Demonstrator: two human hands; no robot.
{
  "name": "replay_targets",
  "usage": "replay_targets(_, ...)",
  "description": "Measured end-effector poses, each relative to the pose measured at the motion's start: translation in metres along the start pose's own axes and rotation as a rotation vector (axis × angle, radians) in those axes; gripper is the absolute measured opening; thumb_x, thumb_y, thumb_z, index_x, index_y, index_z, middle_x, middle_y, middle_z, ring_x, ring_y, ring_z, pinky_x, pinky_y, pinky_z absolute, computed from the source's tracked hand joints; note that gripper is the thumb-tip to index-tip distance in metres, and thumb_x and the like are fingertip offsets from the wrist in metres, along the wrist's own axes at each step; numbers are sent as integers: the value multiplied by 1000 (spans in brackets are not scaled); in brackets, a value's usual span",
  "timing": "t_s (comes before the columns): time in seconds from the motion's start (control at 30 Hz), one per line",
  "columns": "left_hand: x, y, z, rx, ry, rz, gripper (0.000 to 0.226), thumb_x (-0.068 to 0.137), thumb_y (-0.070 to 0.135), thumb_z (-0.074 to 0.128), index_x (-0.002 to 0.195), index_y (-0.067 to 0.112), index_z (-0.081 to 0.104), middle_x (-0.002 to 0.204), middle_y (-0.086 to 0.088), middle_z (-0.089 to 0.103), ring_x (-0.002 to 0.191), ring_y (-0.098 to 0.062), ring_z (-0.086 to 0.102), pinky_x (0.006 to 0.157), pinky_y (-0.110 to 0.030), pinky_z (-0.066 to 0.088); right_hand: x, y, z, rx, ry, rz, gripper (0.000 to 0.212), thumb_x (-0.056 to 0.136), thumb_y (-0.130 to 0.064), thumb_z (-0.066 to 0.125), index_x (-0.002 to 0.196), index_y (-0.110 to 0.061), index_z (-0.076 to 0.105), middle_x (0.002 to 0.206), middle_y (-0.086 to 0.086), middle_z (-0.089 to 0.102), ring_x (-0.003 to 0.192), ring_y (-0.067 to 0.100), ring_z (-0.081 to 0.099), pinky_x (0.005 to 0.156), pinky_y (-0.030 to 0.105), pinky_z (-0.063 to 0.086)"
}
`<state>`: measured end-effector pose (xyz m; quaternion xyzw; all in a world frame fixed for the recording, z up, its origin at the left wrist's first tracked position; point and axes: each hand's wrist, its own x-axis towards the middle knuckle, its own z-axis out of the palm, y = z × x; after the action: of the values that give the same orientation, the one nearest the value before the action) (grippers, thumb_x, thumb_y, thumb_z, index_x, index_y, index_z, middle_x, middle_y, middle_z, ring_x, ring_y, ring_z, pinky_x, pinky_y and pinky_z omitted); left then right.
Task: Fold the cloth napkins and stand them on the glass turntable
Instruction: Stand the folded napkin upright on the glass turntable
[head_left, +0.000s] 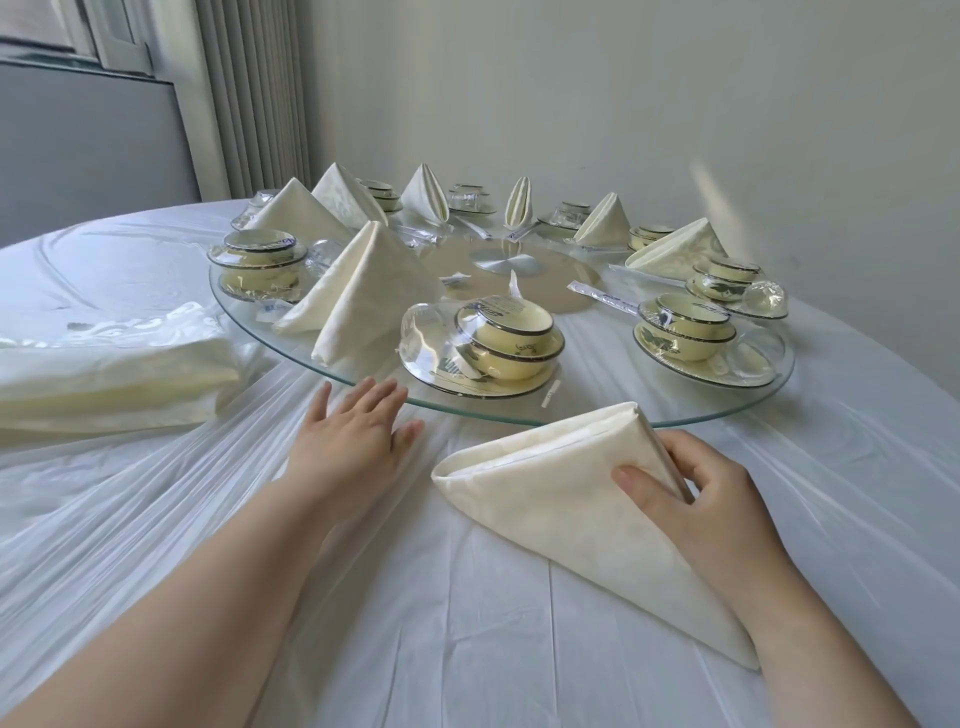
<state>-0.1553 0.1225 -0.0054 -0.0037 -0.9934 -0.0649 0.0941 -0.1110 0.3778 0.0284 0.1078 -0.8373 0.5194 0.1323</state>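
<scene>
Nearest the camera, a cream cloth napkin folded into a triangle (561, 514) lay flat on the white plastic tablecloth (467, 649), just outside the six o'clock edge of the round glass turntable (597, 418). Its upper corner reached right up to the rim, and its long point ran back toward five o'clock. The right hand (711, 493) gripped the napkin's thick folded edge at three o'clock. The thumb (644, 483) pressed on top of the cloth and the other fingers curled round the fold from the outside, so the layers sat pinched between them.

The left hand (348, 441) held nothing. Its fingers were straight and close together, palm down over the tablecloth, with the fingertips at the rim near seven o'clock. Whether they touched the glass could not be told.

On the glass at six o'clock sat a plastic-wrapped set of pale yellow bowls on a plate (498, 343). A standing cream napkin cone (358, 296) rose at eight o'clock, and more such cones and wrapped sets ringed the turntable from nine round to three. Off the turntable at nine o'clock lay a flat stack of unfolded cream napkins (104, 374).
</scene>
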Motion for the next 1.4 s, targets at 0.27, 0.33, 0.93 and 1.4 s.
replay_targets(0.27,-3,-3,-5,-41,181,42,67,91,51,6,138,18,41,144,6,39,138,-11,27,111,-31,5,1,0,-1,-14,48,-17,11,70,-30,71,68,-27,60,65,-21,63,63,-4,54,55,5,39)
replay_targets(0.33,-3,4,-8,-99,261,144,81,79,54,4,122,14,60,126,0,59,123,-20,50,101,-27,18,2,0,-2,-6,93,-17,7,61,-33,61,65,-27,59,61,-20,61,59,-3,52,52,5,37)
replay_targets(0.93,-3,16,-4,-97,-26,169,124,39,77,-24,146,29,15,154,13,10,141,-4,5,107,-20,8,1,0,0,59,301,11,27,65,-31,60,59,-7,49,52,-4,43,49,5,38,43,12,28)
replay_targets(1.4,0,6,-3,-143,-90,183,54,97,47,20,146,26,11,155,10,6,142,-8,1,113,-32,5,95,-65,1,-400,460,15,43,86,-20,57,54,-10,31,52,2,30,62,24,31,51,32,18)
